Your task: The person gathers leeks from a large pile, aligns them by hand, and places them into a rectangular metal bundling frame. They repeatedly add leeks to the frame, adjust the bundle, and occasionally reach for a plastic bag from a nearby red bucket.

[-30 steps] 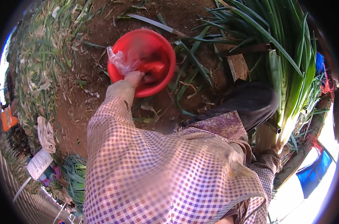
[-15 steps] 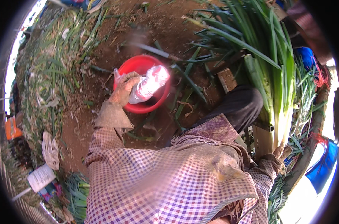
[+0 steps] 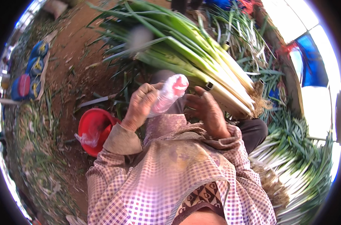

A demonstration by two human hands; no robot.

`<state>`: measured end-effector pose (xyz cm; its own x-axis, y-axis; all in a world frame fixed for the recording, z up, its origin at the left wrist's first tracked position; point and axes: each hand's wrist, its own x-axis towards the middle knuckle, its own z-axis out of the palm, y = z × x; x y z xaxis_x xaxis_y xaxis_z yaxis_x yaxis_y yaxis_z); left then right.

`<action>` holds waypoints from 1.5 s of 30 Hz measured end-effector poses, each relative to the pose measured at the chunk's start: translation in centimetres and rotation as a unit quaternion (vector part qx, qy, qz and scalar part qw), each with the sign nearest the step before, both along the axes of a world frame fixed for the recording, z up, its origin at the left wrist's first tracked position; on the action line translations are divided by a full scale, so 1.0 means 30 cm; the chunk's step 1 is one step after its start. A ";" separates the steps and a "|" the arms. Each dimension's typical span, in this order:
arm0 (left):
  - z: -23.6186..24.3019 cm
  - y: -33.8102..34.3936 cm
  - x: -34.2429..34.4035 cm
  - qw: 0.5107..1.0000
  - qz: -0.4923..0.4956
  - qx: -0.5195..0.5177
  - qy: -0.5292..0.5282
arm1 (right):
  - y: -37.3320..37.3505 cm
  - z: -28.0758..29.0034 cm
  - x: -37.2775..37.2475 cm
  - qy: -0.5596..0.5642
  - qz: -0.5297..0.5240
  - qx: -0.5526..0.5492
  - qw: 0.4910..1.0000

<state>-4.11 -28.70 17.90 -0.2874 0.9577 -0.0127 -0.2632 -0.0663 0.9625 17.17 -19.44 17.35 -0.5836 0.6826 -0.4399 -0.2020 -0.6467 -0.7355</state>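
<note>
My left hand (image 3: 139,105) is closed around a roll of crinkled clear plastic (image 3: 169,92) with red showing through it, held above my lap. Just to its right, my right hand (image 3: 208,112) is empty, its fingers apart and pointing toward the roll. Beyond the hands lies a large bundle of leeks (image 3: 200,56), roots to the right and green leaves to the far left. It rests slantwise, close to my right hand but not held.
A red bucket (image 3: 87,125) stands at left with clear plastic (image 3: 87,140) over its rim. Behind it lies a long pale blade (image 3: 94,101). More leeks (image 3: 286,157) are heaped at right. Leaf scraps (image 3: 35,150) cover the left ground. Blue bundles (image 3: 30,77) sit far left.
My left hand has brought the roll from over the bucket toward my lap. My right hand has let go of the leeks' root end and come beside the roll. The view has swung right.
</note>
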 end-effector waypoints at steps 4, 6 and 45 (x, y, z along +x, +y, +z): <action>0.019 0.079 0.231 0.816 -0.014 0.206 0.540 | 0.010 -0.020 0.019 0.162 0.014 -0.084 0.983; 0.035 0.079 0.300 0.771 -0.066 0.227 0.591 | 0.038 -0.040 0.050 0.227 -0.051 -0.136 0.963; -0.167 0.147 0.418 0.933 -0.046 -0.041 0.355 | 0.042 -0.263 0.257 0.136 -0.109 -0.128 0.976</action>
<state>8.45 -24.30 12.91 -0.1691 0.9828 0.0746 0.4409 0.0078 0.8975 24.88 -18.17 9.46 -0.5560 0.6910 -0.4619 -0.5197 -0.7227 -0.4556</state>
